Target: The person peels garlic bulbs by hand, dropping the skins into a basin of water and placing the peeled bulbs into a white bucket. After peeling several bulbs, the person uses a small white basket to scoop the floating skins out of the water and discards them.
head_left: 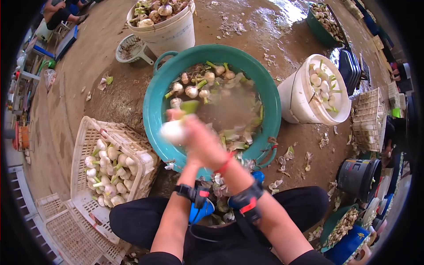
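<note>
A white garlic bulb (173, 132) with a green stem is held over the left part of a round green basin (269, 106). Both hands are together around it and blurred by motion. My right hand (203, 139) lies over the near side, its fingers closed about the bulb. My left hand (191, 154) is mostly covered by the right one, and its fingers are smeared. In the basin, several unpeeled garlic bulbs (191, 91) float in murky water among loose skins. To the left, a pale plastic crate (140, 165) holds many clean white bulbs (110, 174).
A white bucket (298, 99) of peeled bulbs stands right of the basin. Behind the basin is a bucket (170, 37) of unpeeled bulbs beside a small strainer (131, 48). A dark bucket (353, 176) stands at the right. Scraps litter the floor. A person (64, 13) sits at the far left.
</note>
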### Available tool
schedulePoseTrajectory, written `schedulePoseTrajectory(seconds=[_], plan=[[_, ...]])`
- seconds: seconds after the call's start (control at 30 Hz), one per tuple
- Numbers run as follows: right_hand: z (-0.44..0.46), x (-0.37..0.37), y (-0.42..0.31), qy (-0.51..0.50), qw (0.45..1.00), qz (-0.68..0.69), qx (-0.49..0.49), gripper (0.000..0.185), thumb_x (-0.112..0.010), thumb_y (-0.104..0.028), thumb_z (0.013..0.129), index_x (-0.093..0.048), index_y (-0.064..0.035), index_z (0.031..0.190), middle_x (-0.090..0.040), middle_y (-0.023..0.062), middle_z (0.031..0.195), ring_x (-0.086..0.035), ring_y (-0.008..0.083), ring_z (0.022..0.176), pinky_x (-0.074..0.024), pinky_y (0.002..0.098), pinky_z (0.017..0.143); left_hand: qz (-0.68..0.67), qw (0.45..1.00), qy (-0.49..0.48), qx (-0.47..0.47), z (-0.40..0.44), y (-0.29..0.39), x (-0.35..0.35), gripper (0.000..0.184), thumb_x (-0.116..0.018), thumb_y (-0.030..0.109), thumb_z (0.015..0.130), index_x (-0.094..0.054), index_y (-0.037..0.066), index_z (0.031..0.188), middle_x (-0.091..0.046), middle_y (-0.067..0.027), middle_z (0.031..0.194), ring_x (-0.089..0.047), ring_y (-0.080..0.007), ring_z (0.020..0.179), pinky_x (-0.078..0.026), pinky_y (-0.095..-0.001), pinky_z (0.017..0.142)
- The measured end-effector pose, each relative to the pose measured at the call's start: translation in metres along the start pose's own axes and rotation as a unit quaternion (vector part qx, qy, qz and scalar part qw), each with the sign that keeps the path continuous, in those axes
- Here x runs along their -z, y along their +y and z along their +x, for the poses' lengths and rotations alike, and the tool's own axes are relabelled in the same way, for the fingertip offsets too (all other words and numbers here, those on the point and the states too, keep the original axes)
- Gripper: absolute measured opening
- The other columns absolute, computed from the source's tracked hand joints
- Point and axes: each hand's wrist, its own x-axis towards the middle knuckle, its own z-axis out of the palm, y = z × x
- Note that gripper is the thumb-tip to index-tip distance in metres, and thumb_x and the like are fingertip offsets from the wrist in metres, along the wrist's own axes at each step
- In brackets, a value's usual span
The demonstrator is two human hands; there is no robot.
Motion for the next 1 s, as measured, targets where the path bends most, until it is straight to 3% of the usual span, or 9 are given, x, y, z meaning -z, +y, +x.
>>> schedulePoseTrajectory(seconds=[0.03,0.07,0.17,0.23,0.33,0.53,0.7,0.87,1.0], plan=[[0.01,-0.019,0.02,-0.01,0.991,-0.129,-0.017,0.052,-0.038,-0.04,0.094,-0.039,-0.004,0.132,-0.037,0.0114,0.137,-0.034,0.0205,0.123,-0.0274,0.0355,0.102,0.087,0.992,0.0,0.093,-0.009,0.097,0.044,0.039,-0.061,0.021,0.079,-0.045,0.005,0.111,-0.054,-0.0171,0.1,-0.054,-0.0311,0.089,-0.045,-0.0405,0.075],[0.013,-0.032,0.035,-0.017,0.966,-0.256,-0.033,0.053,-0.038,-0.04,0.094,-0.035,-0.0059,0.135,-0.037,0.0128,0.136,-0.031,0.0233,0.126,-0.023,0.0377,0.105,0.255,0.945,0.203,0.03,0.023,0.026,0.037,0.037,-0.058,0.022,0.082,-0.046,0.004,0.112,-0.052,-0.0209,0.106,-0.05,-0.0347,0.101,-0.041,-0.0436,0.083],[0.007,-0.032,0.031,-0.02,0.974,-0.223,0.029,0.056,-0.05,-0.037,0.09,-0.032,-0.0104,0.136,-0.032,0.0185,0.138,-0.026,0.0323,0.129,-0.0201,0.0386,0.107,0.297,0.869,0.353,0.177,0.059,0.008,0.045,0.053,-0.058,0.027,0.085,-0.039,0.006,0.129,-0.054,-0.0174,0.118,-0.051,-0.0273,0.109,-0.04,-0.0399,0.088],[0.001,0.012,0.046,0.054,0.967,-0.245,0.041,0.05,-0.059,-0.021,0.085,-0.041,-0.0058,0.129,-0.04,0.0151,0.13,-0.045,0.0261,0.116,-0.0416,0.0348,0.092,-0.157,0.94,0.191,0.234,0.099,-0.021,0.069,0.028,-0.058,0.021,0.086,-0.053,0.008,0.111,-0.06,-0.0051,0.091,-0.057,-0.0143,0.08,-0.048,-0.0266,0.068],[-0.007,0.084,0.06,0.14,0.892,-0.429,0.034,0.052,-0.059,-0.011,0.083,-0.04,-0.0083,0.131,-0.041,0.0119,0.127,-0.052,0.0213,0.103,-0.0458,0.0301,0.085,-0.431,0.853,0.118,0.268,0.092,0.024,0.058,0.012,-0.054,0.021,0.089,-0.057,0.009,0.09,-0.057,-0.0006,0.071,-0.052,-0.0069,0.054,-0.042,-0.018,0.046],[-0.013,0.115,0.051,0.18,0.939,-0.292,-0.011,0.044,-0.063,-0.008,0.079,-0.051,-0.0042,0.122,-0.053,0.0127,0.111,-0.056,0.0205,0.099,-0.0462,0.0286,0.084,-0.274,0.955,0.033,0.112,0.025,0.12,0.024,0.037,-0.043,0.04,0.094,-0.053,0.009,0.077,-0.052,0.0027,0.062,-0.044,-0.0032,0.049,-0.032,-0.0176,0.043],[-0.031,0.109,0.024,0.227,0.923,-0.305,0.065,0.033,-0.065,-0.007,0.078,-0.061,-0.0053,0.11,-0.055,0.0079,0.101,-0.058,0.0153,0.088,-0.0486,0.0249,0.076,-0.129,0.982,0.119,-0.063,0.008,0.143,0.031,0.018,-0.057,0.016,0.088,-0.063,-0.001,0.087,-0.061,-0.0031,0.07,-0.055,-0.0088,0.056,-0.043,-0.0226,0.049],[-0.052,0.087,0.002,0.207,0.889,-0.398,0.092,0.031,-0.064,-0.004,0.077,-0.062,-0.0057,0.108,-0.054,0.007,0.104,-0.057,0.015,0.09,-0.0491,0.0279,0.079,0.052,0.992,0.081,-0.083,-0.007,0.186,0.045,0.011,-0.06,0.006,0.079,-0.064,-0.002,0.087,-0.062,-0.0107,0.072,-0.058,-0.0113,0.063,-0.046,-0.0263,0.057],[-0.072,0.078,-0.015,0.125,0.947,-0.28,0.101,0.033,-0.064,-0.002,0.077,-0.059,-0.003,0.11,-0.054,0.0053,0.106,-0.057,0.0138,0.092,-0.0486,0.0278,0.08,-0.163,0.979,-0.052,0.109,-0.009,0.173,0.051,0.012,-0.059,0.011,0.083,-0.065,0.0,0.083,-0.064,-0.0028,0.074,-0.058,-0.0094,0.065,-0.046,-0.0218,0.058]])
